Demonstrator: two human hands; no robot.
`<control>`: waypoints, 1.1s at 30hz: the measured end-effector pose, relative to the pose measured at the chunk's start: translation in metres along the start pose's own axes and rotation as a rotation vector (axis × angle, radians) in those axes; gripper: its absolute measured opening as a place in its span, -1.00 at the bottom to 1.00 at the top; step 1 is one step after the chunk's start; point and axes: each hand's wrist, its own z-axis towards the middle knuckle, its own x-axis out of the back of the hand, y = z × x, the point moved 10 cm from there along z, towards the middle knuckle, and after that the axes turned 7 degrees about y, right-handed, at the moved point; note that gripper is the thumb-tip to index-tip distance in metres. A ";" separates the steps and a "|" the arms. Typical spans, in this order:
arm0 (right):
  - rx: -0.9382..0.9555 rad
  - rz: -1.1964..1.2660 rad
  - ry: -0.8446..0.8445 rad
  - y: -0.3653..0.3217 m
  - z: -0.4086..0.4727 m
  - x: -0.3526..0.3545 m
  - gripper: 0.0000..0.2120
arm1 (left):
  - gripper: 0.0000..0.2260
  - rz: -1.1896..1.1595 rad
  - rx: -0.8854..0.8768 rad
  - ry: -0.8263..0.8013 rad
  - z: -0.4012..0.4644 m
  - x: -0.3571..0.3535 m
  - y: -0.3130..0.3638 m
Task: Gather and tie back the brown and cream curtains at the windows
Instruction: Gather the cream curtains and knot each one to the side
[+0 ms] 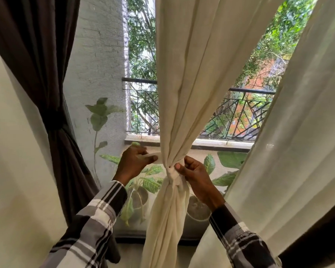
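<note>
A cream curtain (188, 78) hangs in the middle of the window, bunched into a tight waist at a cream knot (173, 174). My left hand (132, 163) pinches a cream tie strip (156, 157) that runs from the left into the bunch. My right hand (193, 174) grips the knot from the right side. At the left, a brown curtain (37, 55) is gathered and cinched by a dark tieback (56, 120). Another cream curtain (290, 151) hangs loose at the right.
Behind the mesh screen are potted plants (149, 182), a balcony ledge with a black metal railing (240, 117) and a white brick wall (99, 64). A cream panel (14, 151) fills the left edge. A dark curtain edge (321, 240) shows at the lower right.
</note>
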 end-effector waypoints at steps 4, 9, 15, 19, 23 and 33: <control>0.007 0.019 0.024 -0.002 -0.002 0.004 -0.61 | -0.80 0.010 0.007 -0.005 -0.001 -0.001 -0.010; 0.065 -0.009 0.178 -0.009 -0.002 0.018 -0.68 | -0.98 -0.194 0.054 -0.060 -0.015 -0.007 -0.019; 0.130 -0.057 0.290 -0.010 -0.002 0.017 -0.75 | -0.82 -0.335 0.050 0.112 -0.042 0.007 -0.008; 0.142 -0.070 0.304 -0.007 -0.002 0.014 -0.77 | -0.89 -0.425 0.049 0.080 -0.050 0.004 0.008; 0.150 -0.065 0.306 -0.010 -0.002 0.018 -0.76 | -0.79 -0.528 0.046 -0.070 -0.056 -0.002 0.012; 0.153 -0.055 0.299 -0.009 -0.002 0.014 -0.77 | -0.84 -0.009 -0.029 0.261 -0.054 0.037 -0.008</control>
